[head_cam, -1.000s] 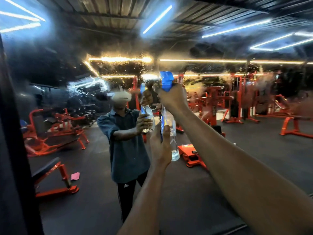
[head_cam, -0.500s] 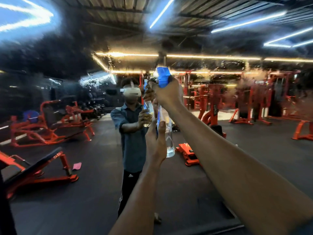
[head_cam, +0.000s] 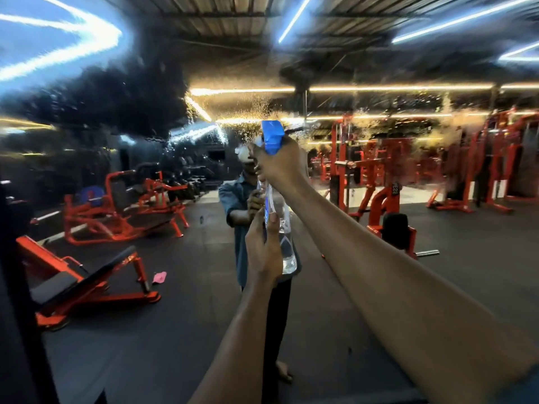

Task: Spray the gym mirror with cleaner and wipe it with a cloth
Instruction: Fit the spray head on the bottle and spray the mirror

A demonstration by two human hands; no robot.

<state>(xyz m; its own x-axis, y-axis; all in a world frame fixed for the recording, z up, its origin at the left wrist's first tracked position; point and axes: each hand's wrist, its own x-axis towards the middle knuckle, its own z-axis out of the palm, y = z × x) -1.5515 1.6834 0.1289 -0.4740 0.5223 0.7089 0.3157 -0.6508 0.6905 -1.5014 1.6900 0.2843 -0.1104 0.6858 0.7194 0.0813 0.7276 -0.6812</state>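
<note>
Spray bottle (head_cam: 278,228) held upright before mirror (head_cam: 116,330): neck and blue trigger head clasped by right hand (head_cam: 281,167), body gripped by left hand (head_cam: 262,252). Droplet band widened since earlier frame; spraying underway. Cloth not seen.

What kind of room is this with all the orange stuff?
It looks like a gym, seen in a big wall mirror. You can tell from the orange weight machines and the slanted workout bench. The hands hold a spray bottle up to the glass.
</note>
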